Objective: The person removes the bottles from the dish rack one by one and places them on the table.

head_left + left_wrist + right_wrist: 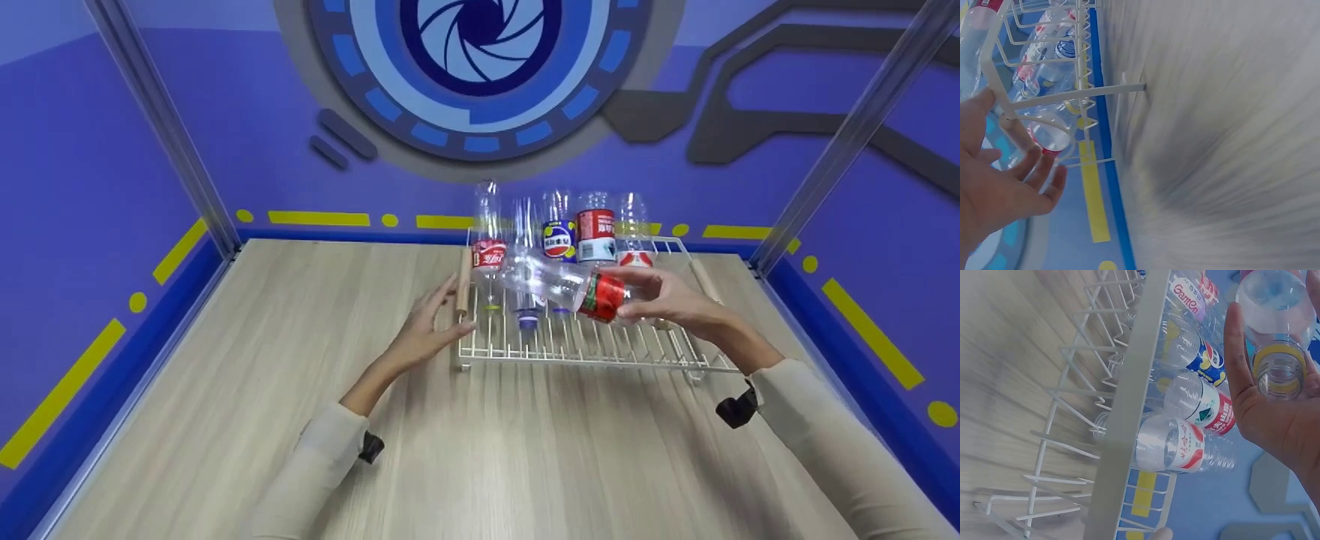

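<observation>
My right hand grips a clear plastic bottle with a red label, tilted sideways above a white wire rack. In the right wrist view, the bottle's uncapped neck with a yellow ring lies by the palm. Beside the rack's left wooden handle is my left hand, thumb and fingers spread; whether it touches the rack is unclear. Several clear bottles stand in the rack: a red-labelled one at the left, a blue-labelled one, a red-and-white one and another at the right.
The rack stands on a wood-grain table near the blue back wall. A second wooden handle is on the rack's right side. Metal posts rise at the back corners.
</observation>
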`<act>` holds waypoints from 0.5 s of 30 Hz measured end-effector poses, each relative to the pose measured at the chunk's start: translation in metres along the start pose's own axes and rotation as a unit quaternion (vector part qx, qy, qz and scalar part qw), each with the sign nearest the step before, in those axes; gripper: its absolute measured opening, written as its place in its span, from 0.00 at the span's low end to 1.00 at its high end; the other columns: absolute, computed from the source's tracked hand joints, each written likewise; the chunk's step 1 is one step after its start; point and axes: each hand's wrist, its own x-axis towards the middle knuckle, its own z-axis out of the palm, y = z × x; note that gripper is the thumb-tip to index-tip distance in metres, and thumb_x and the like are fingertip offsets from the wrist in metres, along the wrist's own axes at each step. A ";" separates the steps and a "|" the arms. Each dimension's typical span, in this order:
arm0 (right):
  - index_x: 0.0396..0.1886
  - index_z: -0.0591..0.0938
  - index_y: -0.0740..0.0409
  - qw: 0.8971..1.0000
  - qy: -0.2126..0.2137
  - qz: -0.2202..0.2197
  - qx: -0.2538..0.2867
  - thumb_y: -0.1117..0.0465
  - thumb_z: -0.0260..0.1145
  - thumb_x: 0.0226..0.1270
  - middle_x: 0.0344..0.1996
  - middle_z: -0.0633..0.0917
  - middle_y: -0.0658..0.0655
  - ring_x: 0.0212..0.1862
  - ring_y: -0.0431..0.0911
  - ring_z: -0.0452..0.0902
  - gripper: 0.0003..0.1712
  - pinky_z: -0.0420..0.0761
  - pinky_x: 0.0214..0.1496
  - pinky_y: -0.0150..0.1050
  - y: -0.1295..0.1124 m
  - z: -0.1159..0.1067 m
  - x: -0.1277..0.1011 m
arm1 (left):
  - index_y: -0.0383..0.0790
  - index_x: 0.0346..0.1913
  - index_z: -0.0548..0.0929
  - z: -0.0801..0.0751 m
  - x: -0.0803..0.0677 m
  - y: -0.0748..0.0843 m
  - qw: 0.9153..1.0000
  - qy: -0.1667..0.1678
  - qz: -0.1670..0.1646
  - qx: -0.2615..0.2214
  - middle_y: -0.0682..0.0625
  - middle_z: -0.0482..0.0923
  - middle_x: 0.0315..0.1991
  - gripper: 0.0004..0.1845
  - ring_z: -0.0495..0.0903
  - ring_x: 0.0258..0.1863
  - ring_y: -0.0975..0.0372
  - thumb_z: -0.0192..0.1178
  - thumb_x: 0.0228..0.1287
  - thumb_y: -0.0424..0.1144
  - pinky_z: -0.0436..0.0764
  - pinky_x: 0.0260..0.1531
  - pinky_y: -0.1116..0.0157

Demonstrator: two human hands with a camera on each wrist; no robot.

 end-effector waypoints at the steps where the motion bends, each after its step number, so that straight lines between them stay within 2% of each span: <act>1: 0.78 0.67 0.55 1.000 -0.006 -0.003 -0.005 0.69 0.69 0.66 0.67 0.77 0.52 0.53 0.45 0.85 0.41 0.87 0.52 0.40 0.000 0.002 0.000 | 0.48 0.83 0.53 -0.001 0.000 0.005 1.000 0.011 0.007 0.016 0.39 0.65 0.75 0.49 0.63 0.73 0.43 0.69 0.65 0.50 0.64 0.69 0.34; 3: 0.77 0.67 0.57 1.000 -0.013 -0.007 -0.021 0.69 0.70 0.64 0.70 0.75 0.56 0.57 0.44 0.83 0.42 0.86 0.55 0.39 -0.001 0.006 0.001 | 0.50 0.82 0.54 -0.003 0.000 0.016 0.999 0.015 0.024 0.042 0.42 0.64 0.76 0.52 0.61 0.75 0.44 0.73 0.61 0.52 0.61 0.71 0.34; 5: 0.76 0.68 0.58 0.999 -0.015 -0.008 -0.036 0.69 0.72 0.62 0.73 0.72 0.61 0.62 0.42 0.79 0.42 0.84 0.59 0.37 -0.002 0.010 0.002 | 0.53 0.82 0.55 -0.005 0.000 0.028 0.998 0.000 0.040 0.054 0.44 0.63 0.77 0.53 0.59 0.77 0.45 0.75 0.58 0.53 0.60 0.71 0.34; 9: 0.76 0.69 0.58 0.998 -0.016 -0.005 -0.068 0.67 0.74 0.60 0.76 0.67 0.67 0.65 0.40 0.77 0.43 0.81 0.62 0.36 -0.003 0.016 0.004 | 0.54 0.82 0.54 -0.007 -0.001 0.048 0.995 -0.038 0.069 0.056 0.48 0.62 0.78 0.55 0.64 0.72 0.47 0.76 0.57 0.52 0.66 0.69 0.37; 15: 0.74 0.71 0.57 0.995 -0.019 -0.005 -0.095 0.66 0.76 0.59 0.74 0.71 0.65 0.69 0.48 0.75 0.43 0.80 0.63 0.35 -0.007 0.022 0.006 | 0.54 0.82 0.53 -0.007 0.000 0.060 0.996 -0.033 0.067 0.049 0.46 0.61 0.79 0.53 0.61 0.76 0.48 0.75 0.59 0.49 0.65 0.70 0.37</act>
